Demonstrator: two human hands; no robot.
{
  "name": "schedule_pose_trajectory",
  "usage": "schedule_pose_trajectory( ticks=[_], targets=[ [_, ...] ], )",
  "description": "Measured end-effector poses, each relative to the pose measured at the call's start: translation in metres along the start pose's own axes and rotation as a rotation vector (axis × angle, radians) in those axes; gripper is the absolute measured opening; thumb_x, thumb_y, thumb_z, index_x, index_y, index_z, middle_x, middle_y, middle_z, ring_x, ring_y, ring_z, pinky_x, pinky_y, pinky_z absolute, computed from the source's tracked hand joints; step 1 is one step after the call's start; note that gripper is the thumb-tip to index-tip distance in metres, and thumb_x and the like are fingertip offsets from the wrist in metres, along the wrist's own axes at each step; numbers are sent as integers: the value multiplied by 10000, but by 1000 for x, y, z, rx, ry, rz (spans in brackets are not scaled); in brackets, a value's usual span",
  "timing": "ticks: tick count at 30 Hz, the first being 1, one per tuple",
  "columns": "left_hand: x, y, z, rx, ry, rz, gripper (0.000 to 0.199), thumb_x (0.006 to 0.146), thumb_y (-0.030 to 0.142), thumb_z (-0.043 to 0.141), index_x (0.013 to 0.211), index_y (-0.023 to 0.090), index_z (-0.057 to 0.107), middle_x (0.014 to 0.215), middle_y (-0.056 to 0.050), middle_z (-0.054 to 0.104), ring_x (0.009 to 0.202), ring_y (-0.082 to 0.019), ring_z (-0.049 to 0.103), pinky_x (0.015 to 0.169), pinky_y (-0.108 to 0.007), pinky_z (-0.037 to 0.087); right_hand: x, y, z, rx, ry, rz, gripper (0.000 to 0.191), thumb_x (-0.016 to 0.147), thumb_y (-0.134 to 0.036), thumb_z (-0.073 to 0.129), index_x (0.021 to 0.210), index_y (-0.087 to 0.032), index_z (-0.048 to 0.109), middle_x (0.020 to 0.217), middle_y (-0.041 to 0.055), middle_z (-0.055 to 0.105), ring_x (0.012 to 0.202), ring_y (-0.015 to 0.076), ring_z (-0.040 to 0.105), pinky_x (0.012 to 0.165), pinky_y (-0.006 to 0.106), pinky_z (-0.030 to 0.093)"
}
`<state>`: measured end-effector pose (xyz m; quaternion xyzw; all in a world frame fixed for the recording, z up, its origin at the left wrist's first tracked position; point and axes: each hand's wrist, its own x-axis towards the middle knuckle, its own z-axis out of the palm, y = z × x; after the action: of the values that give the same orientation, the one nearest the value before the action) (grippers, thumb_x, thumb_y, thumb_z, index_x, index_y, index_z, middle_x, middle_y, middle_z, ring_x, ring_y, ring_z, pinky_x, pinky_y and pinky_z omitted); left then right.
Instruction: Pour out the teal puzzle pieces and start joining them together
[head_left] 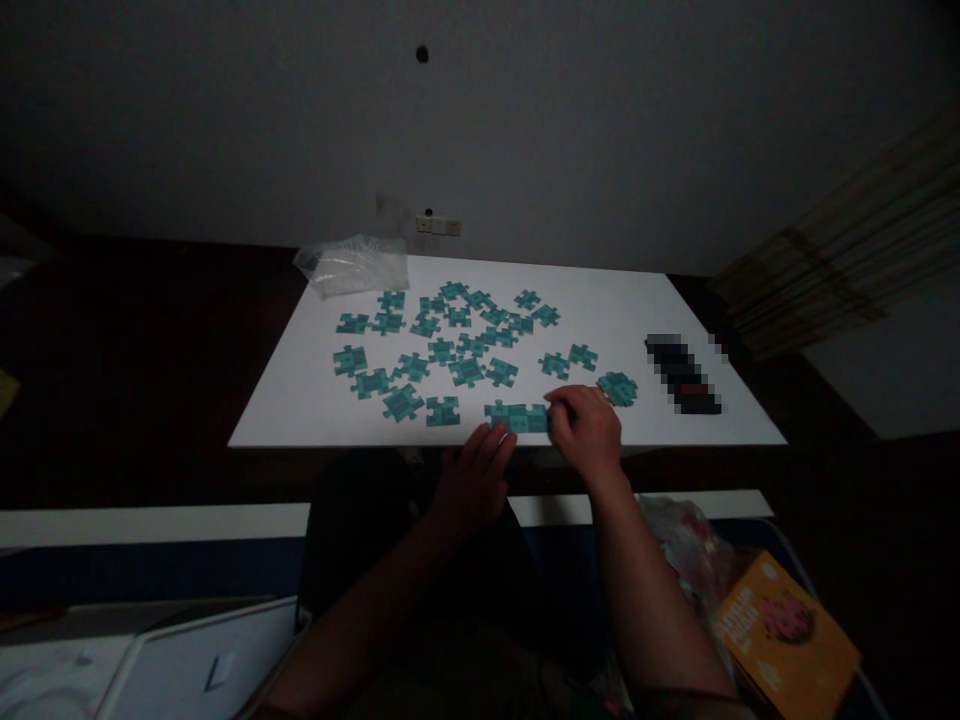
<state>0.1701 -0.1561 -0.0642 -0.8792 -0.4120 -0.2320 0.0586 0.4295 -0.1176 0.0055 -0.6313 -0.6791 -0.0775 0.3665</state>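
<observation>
Several teal puzzle pieces (466, 371) lie scattered over the white table (300, 405). Near the front edge, a short joined strip of teal pieces (519, 418) lies flat. At the strip's left end rests my left hand (480, 470), its fingers extended and touching the lower edge. My right hand (589, 430) is at the strip's right end, with thumb and forefinger pinched together; what they hold, if anything, is hidden. Just beyond the right hand sits a rounded teal piece or cluster (619, 388).
A clear plastic bag (356, 266) lies at the table's back left. A dark, pixelated object (681, 375) is on the right side. Below right are an orange box (791, 635) and another plastic bag (686, 535). A wall stands behind the table.
</observation>
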Motion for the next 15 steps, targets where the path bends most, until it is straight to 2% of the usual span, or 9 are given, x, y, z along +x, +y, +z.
schedule_pose_trajectory(
  ticks=[6, 9, 15],
  targets=[
    [1, 0, -1, -16, -36, -16, 785, 1036, 265, 789, 1812, 342, 699, 1828, -80, 732, 1663, -380, 684, 1198, -554, 595, 0, 0, 0, 17, 12, -4, 207, 1032, -170, 650, 1022, -298, 812, 1014, 73, 893, 973, 334, 799, 920, 473, 594],
    [0, 0, -1, -21, -19, -6, 770, 1045, 256, 776, 1808, 326, 699, 1829, -90, 730, 1667, -374, 683, 1193, -550, 601, 0, -1, 0, 19, 14, 7, 208, 1031, -175, 647, 1017, -301, 812, 1018, 75, 894, 978, 336, 799, 926, 478, 596],
    [0, 1, -3, -30, -44, -13, 843, 995, 244, 797, 1825, 331, 680, 1834, -96, 726, 1713, -392, 632, 1225, -547, 592, 0, -1, 0, 5, -2, 23, 205, 1024, -179, 647, 1021, -312, 803, 1027, 71, 901, 992, 337, 803, 938, 486, 610]
  ],
)
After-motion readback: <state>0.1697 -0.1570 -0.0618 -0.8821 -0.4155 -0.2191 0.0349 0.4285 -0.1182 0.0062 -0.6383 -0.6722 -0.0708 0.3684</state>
